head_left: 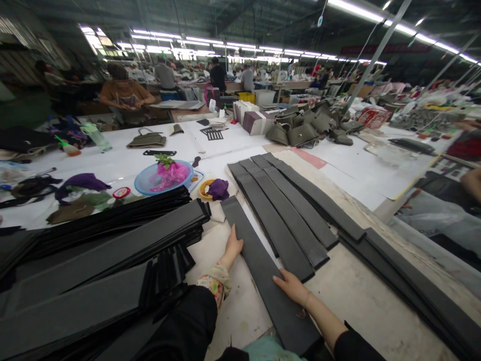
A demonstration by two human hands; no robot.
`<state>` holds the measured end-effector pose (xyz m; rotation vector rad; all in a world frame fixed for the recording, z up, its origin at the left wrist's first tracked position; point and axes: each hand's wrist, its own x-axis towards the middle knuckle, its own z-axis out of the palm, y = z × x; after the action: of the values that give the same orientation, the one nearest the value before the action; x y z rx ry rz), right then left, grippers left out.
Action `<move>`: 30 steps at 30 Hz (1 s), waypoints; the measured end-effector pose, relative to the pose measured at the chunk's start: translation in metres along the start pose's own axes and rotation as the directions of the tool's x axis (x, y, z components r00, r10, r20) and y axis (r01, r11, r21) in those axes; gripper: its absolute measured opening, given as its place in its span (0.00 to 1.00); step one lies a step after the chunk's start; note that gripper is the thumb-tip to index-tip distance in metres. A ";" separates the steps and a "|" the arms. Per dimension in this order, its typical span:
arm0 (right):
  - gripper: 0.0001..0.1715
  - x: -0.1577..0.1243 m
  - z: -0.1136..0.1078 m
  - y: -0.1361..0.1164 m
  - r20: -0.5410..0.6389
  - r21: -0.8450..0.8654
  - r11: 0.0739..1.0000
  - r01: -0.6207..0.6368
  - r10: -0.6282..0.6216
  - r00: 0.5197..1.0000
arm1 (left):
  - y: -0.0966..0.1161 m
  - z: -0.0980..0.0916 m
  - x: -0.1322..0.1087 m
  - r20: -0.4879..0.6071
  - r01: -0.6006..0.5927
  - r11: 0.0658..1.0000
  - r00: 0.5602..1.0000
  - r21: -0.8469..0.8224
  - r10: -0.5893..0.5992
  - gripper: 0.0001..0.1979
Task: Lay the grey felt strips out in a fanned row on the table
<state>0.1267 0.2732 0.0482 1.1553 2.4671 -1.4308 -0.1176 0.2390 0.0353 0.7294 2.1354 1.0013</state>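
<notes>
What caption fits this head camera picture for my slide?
Left hand and right hand touch a long dark strip on a workshop table.

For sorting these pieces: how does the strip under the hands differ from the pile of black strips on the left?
The strip lies single and flat; the pile is many overlapping layers. The strip looks dark grey, the pile blacker. The left hand and right hand touch the strip, not the pile. Both are long and narrow.

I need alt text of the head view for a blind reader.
The left hand and right hand rest on a long dark grey strip on a pale worktable. More strips lie side by side to the right, black strips are piled to the left.
</notes>
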 end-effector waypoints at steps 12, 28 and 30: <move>0.24 -0.003 -0.002 -0.023 -0.124 -0.294 0.931 -0.214 0.185 0.975 | 0.016 -0.019 0.006 0.089 0.026 0.905 0.994 0.426 -0.070 0.36; 0.25 0.002 0.006 -0.014 -0.073 0.084 0.980 -0.181 0.187 0.980 | 0.008 -0.019 0.015 0.160 -0.071 0.785 0.987 0.615 -0.035 0.34; 0.25 0.004 0.007 -0.012 -0.086 0.100 0.978 -0.185 0.194 0.977 | 0.006 -0.018 0.017 0.164 -0.077 0.790 0.986 0.608 -0.031 0.34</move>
<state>0.1144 0.2666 0.0518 1.4655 2.2951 -1.4795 -0.1406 0.2464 0.0434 1.1007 2.3084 0.2069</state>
